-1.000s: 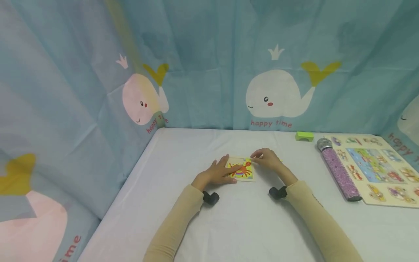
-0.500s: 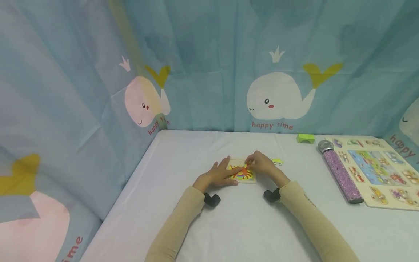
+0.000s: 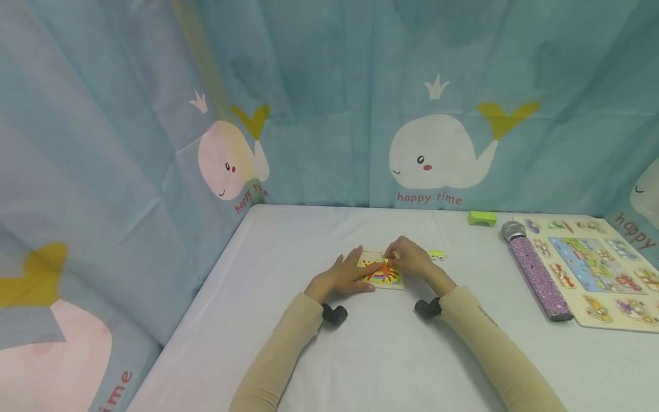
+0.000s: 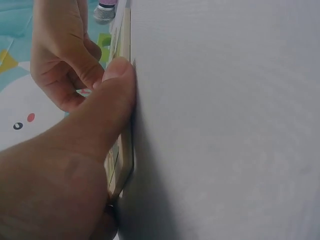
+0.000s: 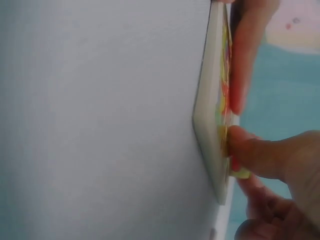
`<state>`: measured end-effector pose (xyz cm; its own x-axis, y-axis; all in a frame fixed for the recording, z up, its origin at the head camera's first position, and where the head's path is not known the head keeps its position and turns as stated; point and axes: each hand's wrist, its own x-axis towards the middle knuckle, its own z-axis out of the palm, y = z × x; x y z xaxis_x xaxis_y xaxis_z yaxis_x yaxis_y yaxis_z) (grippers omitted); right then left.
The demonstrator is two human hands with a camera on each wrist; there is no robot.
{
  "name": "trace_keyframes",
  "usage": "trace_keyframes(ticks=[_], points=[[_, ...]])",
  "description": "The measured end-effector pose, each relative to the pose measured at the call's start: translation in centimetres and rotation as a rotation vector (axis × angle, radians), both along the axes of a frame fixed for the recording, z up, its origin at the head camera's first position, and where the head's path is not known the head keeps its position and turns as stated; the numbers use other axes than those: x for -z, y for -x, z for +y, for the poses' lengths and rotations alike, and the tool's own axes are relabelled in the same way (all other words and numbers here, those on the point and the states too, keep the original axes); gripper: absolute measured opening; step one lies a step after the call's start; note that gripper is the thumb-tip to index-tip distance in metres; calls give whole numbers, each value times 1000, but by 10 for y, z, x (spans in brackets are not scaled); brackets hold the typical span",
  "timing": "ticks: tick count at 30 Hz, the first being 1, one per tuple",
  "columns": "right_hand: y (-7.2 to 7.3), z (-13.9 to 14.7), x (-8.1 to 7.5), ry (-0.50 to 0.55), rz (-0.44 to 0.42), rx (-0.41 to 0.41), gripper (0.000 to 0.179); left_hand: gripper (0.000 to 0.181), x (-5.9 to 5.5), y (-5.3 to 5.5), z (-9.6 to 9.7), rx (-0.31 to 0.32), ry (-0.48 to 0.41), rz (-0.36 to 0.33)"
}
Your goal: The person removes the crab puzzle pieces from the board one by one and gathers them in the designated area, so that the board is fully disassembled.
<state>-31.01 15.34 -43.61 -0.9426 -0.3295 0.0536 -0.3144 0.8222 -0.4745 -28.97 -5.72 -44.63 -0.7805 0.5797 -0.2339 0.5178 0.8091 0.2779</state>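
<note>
A small wooden puzzle board (image 5: 209,107) with a bright picture in orange, yellow and rainbow stripes lies on the white table. My left hand (image 3: 341,274) rests across its left part with fingers spread. The left index finger stretches over the picture (image 3: 383,278), and the left thumb (image 4: 116,85) presses along the board's near edge. At the board's upper right, my right hand (image 3: 410,257) pinches a yellow and red puzzle piece (image 5: 241,173) close over the surface. Another yellow puzzle piece (image 3: 438,255) lies loose on the table just right of that hand.
A glittery purple microphone (image 3: 540,277) lies at the right, against a large wooden picture puzzle (image 3: 582,323). Near the table's back edge sits a green arched block (image 3: 481,218). Whale-printed curtains (image 3: 329,114) stand behind and at the left.
My right hand has moved left from beside the board to over its upper right part, uncovering the loose yellow piece. My left hand stays on the board.
</note>
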Motion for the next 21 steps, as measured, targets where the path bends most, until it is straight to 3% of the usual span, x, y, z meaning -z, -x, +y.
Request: trace_keyframes(ticks=[6, 15, 21], points=[[-2, 2, 0, 42, -14, 47, 35, 62, 1, 0, 1, 11, 14, -8], [3, 15, 7, 221, 16, 72, 11, 61, 3, -2, 3, 7, 7, -9], [3, 24, 9, 325, -3, 98, 16, 62, 3, -2, 4, 3, 3, -23]])
